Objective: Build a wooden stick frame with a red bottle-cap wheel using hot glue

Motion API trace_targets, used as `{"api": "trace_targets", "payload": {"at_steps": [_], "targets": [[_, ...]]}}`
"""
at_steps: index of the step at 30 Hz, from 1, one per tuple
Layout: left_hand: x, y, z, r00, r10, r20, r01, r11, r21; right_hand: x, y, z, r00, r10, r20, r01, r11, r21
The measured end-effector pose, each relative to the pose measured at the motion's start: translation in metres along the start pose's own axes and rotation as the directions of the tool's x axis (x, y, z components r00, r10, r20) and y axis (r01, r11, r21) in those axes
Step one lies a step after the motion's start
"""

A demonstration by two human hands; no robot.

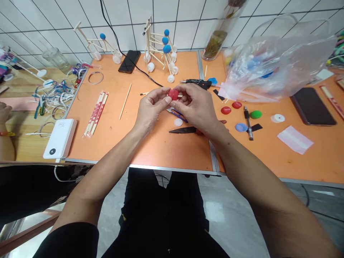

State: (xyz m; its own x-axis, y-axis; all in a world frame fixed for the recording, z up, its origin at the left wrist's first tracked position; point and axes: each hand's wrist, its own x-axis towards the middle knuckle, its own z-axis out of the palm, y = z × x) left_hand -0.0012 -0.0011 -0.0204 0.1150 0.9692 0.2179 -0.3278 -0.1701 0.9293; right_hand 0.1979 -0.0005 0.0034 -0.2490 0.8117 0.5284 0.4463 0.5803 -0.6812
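Red bottle caps [173, 94], seemingly two pressed together, are pinched between the fingertips of both my hands above the orange table [153, 150]. My left hand [152, 109] is closed on their left side. From the right, my right hand [197, 105] grips them, and a bit of pale wooden stick shows by its fingers. Just behind my hands lies a black glue gun [197, 84]. Beneath them are purple-handled scissors [178, 115], a translucent white disc [178, 122] and dark-jawed pliers [184, 130], whose handles my right wrist partly hides.
Stick-and-cap structures [161, 46] and a phone [129, 61] stand or lie by the wall. Left are wrapped chopsticks [96, 113], a power bank [60, 138] and another person's hand [4, 114]. Right are loose red caps [226, 110], a pen [247, 123], a plastic bag [282, 68] and another phone [313, 106].
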Motion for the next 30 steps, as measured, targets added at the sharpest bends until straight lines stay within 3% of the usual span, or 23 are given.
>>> {"api": "trace_targets", "payload": {"at_steps": [7, 17, 23, 30], "targets": [[-0.003, 0.010, 0.002, 0.991, -0.131, -0.002, 0.131, 0.988, -0.080, -0.001, 0.007, -0.001, 0.992, -0.127, 0.007, 0.127, 0.991, -0.034], [-0.004, 0.011, 0.001, 0.985, -0.174, 0.021, 0.175, 0.981, -0.084, -0.001, 0.011, -0.004, 0.975, -0.223, -0.003, 0.222, 0.972, -0.072], [0.001, 0.015, -0.003, 0.990, -0.097, 0.103, 0.098, 0.995, 0.000, 0.000, 0.009, -0.004, 0.988, -0.154, 0.020, 0.155, 0.987, -0.047], [0.003, 0.014, -0.008, 0.997, 0.010, 0.077, -0.018, 0.995, 0.100, 0.002, 0.007, -0.014, 0.989, -0.144, 0.037, 0.146, 0.985, -0.094]]}}
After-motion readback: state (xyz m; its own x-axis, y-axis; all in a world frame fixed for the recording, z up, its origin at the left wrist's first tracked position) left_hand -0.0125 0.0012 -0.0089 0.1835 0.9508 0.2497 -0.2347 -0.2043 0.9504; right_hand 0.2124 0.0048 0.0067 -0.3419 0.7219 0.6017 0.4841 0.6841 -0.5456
